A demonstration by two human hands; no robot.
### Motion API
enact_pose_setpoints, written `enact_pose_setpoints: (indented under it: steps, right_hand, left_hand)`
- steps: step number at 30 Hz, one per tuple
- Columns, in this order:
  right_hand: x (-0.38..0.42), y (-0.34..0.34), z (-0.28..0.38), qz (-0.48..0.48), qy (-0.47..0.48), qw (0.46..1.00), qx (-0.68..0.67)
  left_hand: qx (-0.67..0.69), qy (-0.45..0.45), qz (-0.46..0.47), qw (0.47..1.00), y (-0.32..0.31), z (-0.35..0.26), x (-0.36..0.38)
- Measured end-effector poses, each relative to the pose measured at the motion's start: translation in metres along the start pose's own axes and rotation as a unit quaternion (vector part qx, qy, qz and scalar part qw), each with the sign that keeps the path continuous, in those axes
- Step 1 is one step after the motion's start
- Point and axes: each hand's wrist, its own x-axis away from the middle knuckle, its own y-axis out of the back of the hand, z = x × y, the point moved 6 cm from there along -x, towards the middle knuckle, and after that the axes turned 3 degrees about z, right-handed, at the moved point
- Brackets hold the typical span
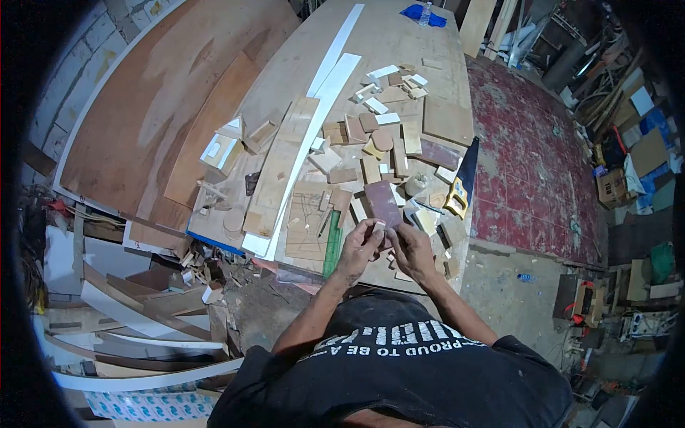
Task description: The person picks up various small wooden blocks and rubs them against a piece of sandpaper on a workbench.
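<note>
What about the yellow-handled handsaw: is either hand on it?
No, the yellow-handled handsaw lies at the right edge of the table, apart from the left hand and right hand.

matt board (pixel 384 201), plast. ruler (pixel 332 241), wd tabletop (pixel 407 44)

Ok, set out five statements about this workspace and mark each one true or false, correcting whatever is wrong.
1. A small pale piece shows at the fingertips of the left hand. True.

2. The green ruler lies to the right of the right hand. False: the green ruler lies to the left of both hands.

3. The saw has a yellow handle. True.

4. The clear bottle is at the near edge of the table. False: the clear bottle is at the far end of the table.

5. Long white strips lie on the table. True.
</note>
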Motion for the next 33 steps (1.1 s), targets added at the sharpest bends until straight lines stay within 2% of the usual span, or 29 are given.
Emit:
enact_pose_setpoints:
  steps: [1,3,4,7,9,12,13,15,17,19,20,22,25,27,29,30,31,32,33]
  right_hand:
    - [-0.001,-0.005,-0.007,0.001,-0.001,1.000,0.000]
    - [0.001,-0.009,0.000,-0.046,0.087,0.990,0.098]
    - [0.002,-0.012,0.004,-0.056,0.114,0.989,0.081]
    - [-0.007,-0.005,0.018,-0.017,0.143,0.986,0.089]
    - [-0.011,-0.004,0.014,-0.003,0.123,0.990,0.073]
    - [-0.022,-0.011,-0.001,-0.033,0.007,0.996,-0.079]
    - [-0.021,-0.011,0.000,-0.032,0.009,0.996,-0.077]
    - [-0.023,-0.007,0.012,-0.049,0.073,0.996,-0.024]
    - [-0.031,0.006,0.012,-0.025,0.108,0.992,0.065]
    - [-0.037,0.014,0.009,-0.019,0.113,0.993,0.033]
    - [-0.037,0.014,0.003,-0.027,0.080,0.996,-0.013]
    - [-0.034,-0.002,-0.015,-0.036,0.007,0.992,-0.120]
    - [-0.028,-0.006,-0.007,-0.057,0.043,0.997,-0.031]
    - [-0.028,0.013,0.009,-0.050,0.100,0.992,0.054]
    - [-0.028,0.031,0.000,-0.033,0.103,0.994,0.029]
    - [-0.024,0.042,-0.016,-0.051,0.013,0.995,-0.086]
    - [-0.018,0.051,-0.032,-0.071,-0.075,0.974,-0.200]
    - [-0.010,0.059,-0.047,-0.070,-0.078,0.984,-0.147]
    - [-0.004,0.064,-0.061,-0.062,-0.080,0.991,-0.091]
  left_hand:
    - [0.001,0.001,-0.001,1.000,0.000,-0.001,0.000]
    - [0.007,-0.025,0.002,1.000,-0.001,-0.009,0.001]
    - [0.031,-0.019,-0.011,0.999,-0.004,-0.015,0.003]
    - [0.063,-0.008,-0.001,0.998,-0.001,-0.014,0.003]
    - [0.043,-0.029,0.012,0.999,-0.004,-0.021,0.005]
    - [0.021,-0.065,0.005,0.998,0.001,-0.030,-0.007]
    - [0.024,-0.067,0.004,0.997,0.000,-0.028,-0.009]
    - [0.017,-0.053,-0.020,0.998,0.003,-0.028,-0.015]
    - [0.044,-0.062,-0.017,0.997,0.004,-0.016,-0.022]
    - [-0.043,-0.083,-0.001,0.996,-0.002,-0.028,-0.026]
    - [0.012,-0.057,0.029,0.998,-0.004,-0.029,-0.024]
    - [0.005,-0.057,0.030,0.998,-0.002,-0.033,-0.028]
    - [0.002,-0.043,0.022,0.999,-0.002,-0.033,-0.032]
    - [-0.030,-0.063,-0.020,0.997,-0.009,-0.036,-0.035]
    - [-0.031,-0.042,-0.005,0.999,-0.002,-0.035,-0.039]
    - [0.062,-0.048,-0.053,0.995,0.026,-0.026,-0.045]
    - [0.153,-0.056,-0.098,0.982,0.048,-0.024,-0.050]
    - [0.149,-0.055,-0.095,0.983,0.057,-0.036,-0.051]
    - [0.080,-0.097,-0.099,0.987,0.063,-0.058,-0.047]
